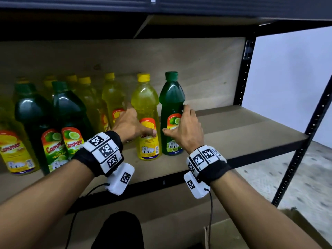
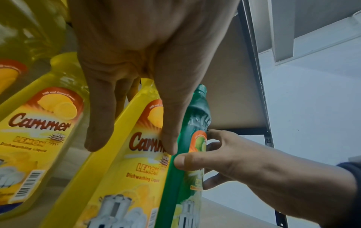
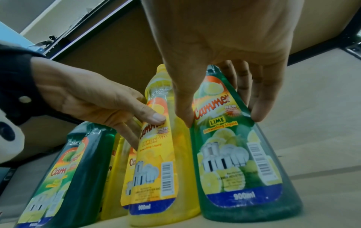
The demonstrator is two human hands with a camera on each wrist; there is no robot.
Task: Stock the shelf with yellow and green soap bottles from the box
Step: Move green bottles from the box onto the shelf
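A yellow lemon soap bottle [image 1: 145, 97] and a green lime soap bottle [image 1: 171, 97] stand upright side by side on the brown shelf board [image 1: 242, 133]. My left hand [image 1: 136, 124] holds the yellow bottle [image 2: 125, 177], thumb on its front label, fingers round its left side. My right hand [image 1: 177, 121] grips the green bottle [image 3: 234, 154], thumb on the label's left edge and fingers on its right side. The left wrist view shows my left hand [image 2: 132, 148] with the right hand [image 2: 197, 148] beyond. In the right wrist view, my right hand [image 3: 222, 119] and left hand [image 3: 146, 128] flank the yellow bottle [image 3: 156, 162].
Several more yellow and green bottles [image 1: 70, 108] fill the shelf's left part, some in a back row. Bare shelf board stretches to the right as far as the black post [image 1: 244, 72]. A cardboard edge [image 1: 233, 234] shows low on the right, over a speckled floor.
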